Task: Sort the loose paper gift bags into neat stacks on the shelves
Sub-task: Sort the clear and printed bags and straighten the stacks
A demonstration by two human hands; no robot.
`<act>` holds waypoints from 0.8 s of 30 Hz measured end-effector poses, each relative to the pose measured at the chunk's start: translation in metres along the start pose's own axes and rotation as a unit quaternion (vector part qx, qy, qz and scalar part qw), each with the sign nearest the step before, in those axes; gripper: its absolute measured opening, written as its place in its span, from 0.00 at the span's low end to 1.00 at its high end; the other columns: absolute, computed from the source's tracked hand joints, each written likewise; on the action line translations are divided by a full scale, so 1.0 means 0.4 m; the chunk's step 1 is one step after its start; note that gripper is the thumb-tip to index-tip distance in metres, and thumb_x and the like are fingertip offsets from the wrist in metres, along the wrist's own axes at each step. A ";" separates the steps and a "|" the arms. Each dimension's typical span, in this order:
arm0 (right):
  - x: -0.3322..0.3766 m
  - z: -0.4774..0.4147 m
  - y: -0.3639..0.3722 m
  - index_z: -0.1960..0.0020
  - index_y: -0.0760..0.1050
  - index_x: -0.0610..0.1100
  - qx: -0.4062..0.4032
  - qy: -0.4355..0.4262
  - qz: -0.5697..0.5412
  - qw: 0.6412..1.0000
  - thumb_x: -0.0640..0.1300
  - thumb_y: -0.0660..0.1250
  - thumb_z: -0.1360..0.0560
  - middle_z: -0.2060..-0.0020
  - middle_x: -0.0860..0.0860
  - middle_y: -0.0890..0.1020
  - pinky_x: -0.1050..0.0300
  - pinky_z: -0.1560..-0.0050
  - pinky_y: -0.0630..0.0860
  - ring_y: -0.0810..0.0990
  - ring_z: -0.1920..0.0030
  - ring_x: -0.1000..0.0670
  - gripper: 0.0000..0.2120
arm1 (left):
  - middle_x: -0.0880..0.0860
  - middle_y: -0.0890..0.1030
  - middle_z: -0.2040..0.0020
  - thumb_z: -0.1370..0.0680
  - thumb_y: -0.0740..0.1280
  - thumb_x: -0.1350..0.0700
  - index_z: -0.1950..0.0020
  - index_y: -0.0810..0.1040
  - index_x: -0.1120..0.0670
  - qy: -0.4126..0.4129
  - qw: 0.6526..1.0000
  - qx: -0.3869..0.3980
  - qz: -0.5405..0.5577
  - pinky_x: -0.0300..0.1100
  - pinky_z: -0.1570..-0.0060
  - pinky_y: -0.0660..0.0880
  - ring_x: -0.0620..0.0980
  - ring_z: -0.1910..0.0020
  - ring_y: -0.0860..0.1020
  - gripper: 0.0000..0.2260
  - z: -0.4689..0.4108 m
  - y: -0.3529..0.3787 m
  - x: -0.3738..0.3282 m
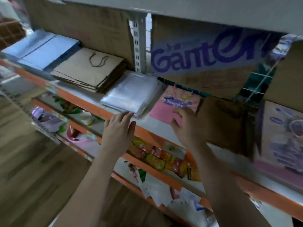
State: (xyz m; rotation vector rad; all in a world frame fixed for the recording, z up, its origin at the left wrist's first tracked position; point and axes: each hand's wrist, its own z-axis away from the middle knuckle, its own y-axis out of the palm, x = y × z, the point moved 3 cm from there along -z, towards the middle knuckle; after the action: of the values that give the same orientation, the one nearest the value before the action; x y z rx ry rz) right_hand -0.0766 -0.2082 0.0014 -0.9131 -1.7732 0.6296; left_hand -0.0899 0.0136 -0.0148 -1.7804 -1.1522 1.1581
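Your left hand [118, 126] lies open, fingers spread, at the shelf's [164, 126] front edge, touching the clear plastic packet [132, 94]. Your right hand [188, 126] rests open on the pink gift bag [165, 108] lying flat beside a brown bag [226, 122]; nothing is gripped.

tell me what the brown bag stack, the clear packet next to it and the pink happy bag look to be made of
Brown bag stack: looks like matte kraft paper, flat tan with crisp folded edges; the handles seem to be twisted cord.
Clear packet: probably thin glossy plastic film, see-through with pale glare.
Pink bag: likely smooth printed paper, with flat colour and a cartoon print; blur leaves the sheen unclear.
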 end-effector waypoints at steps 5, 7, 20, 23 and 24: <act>0.209 -0.063 0.183 0.41 0.77 0.43 0.007 0.007 -0.019 1.000 0.42 0.67 0.24 0.48 0.46 0.77 0.64 0.53 0.65 0.75 0.46 0.48 0.12 | 0.53 0.76 0.36 0.21 0.51 0.46 0.33 0.74 0.54 -0.002 1.000 -0.012 -0.018 0.54 0.42 0.67 0.57 0.38 0.73 0.23 -0.030 -0.105 0.250; 0.282 -0.087 0.242 0.41 0.77 0.44 0.011 0.000 -0.042 0.999 0.42 0.67 0.24 0.46 0.47 0.77 0.62 0.52 0.69 0.76 0.46 0.49 0.12 | 0.53 0.76 0.36 0.21 0.51 0.46 0.33 0.74 0.54 -0.009 1.000 -0.018 -0.022 0.53 0.41 0.67 0.57 0.38 0.73 0.22 -0.039 -0.141 0.330; 0.650 -0.369 0.641 0.42 0.78 0.44 0.019 -0.059 -0.093 0.994 0.41 0.67 0.24 0.48 0.49 0.78 0.75 0.53 0.65 0.75 0.50 0.55 0.11 | 0.53 0.75 0.35 0.21 0.52 0.44 0.33 0.73 0.53 -0.046 0.997 -0.039 -0.050 0.51 0.39 0.64 0.55 0.36 0.72 0.22 -0.218 -0.226 0.846; 0.727 -0.492 0.734 0.43 0.79 0.43 -0.003 -0.071 -0.100 0.992 0.40 0.68 0.25 0.49 0.47 0.79 0.61 0.50 0.70 0.77 0.49 0.48 0.11 | 0.53 0.76 0.36 0.21 0.51 0.43 0.33 0.74 0.53 -0.043 0.997 -0.044 -0.045 0.50 0.40 0.64 0.55 0.37 0.72 0.23 -0.329 -0.245 0.976; 0.753 -0.535 0.764 0.43 0.79 0.43 -0.002 -0.071 -0.101 0.992 0.40 0.68 0.25 0.49 0.47 0.79 0.60 0.50 0.70 0.77 0.49 0.48 0.11 | 0.53 0.75 0.36 0.21 0.51 0.43 0.33 0.74 0.53 -0.041 0.997 -0.044 -0.045 0.50 0.40 0.64 0.55 0.37 0.72 0.23 -0.369 -0.255 1.015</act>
State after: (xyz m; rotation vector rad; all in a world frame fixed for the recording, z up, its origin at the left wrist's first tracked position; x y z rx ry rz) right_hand 0.1484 0.2149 0.0086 -0.6940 -1.9658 0.5702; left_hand 0.0993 0.4148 0.0047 -1.7404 -1.3363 1.1518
